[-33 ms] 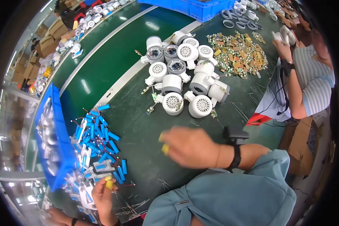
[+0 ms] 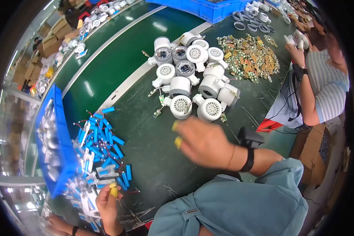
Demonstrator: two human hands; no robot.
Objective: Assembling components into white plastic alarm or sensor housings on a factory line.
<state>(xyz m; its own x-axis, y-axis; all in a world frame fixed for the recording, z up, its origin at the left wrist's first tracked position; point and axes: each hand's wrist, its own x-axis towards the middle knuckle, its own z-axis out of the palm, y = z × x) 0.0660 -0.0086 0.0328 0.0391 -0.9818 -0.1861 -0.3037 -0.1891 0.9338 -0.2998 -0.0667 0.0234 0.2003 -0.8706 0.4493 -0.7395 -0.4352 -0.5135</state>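
Note:
My right hand (image 2: 202, 143), blurred, hovers over the dark green table just below a cluster of white round fan housings (image 2: 185, 84). It wears a black wristband and yellow fingertip covers, its fingers are spread, and nothing shows in it. My left hand (image 2: 108, 204) is low at the left, at the edge of a pile of blue cylindrical batteries with red wires (image 2: 102, 145). Its yellow-covered fingertips are pinched together, and whether they hold anything is hidden.
A blue bin (image 2: 53, 141) of white parts lies left of the batteries. Small green and gold circuit boards (image 2: 250, 57) are heaped at the back right. A co-worker in a striped shirt (image 2: 322, 90) sits at the right. Another hand (image 2: 59, 225) shows at the bottom left.

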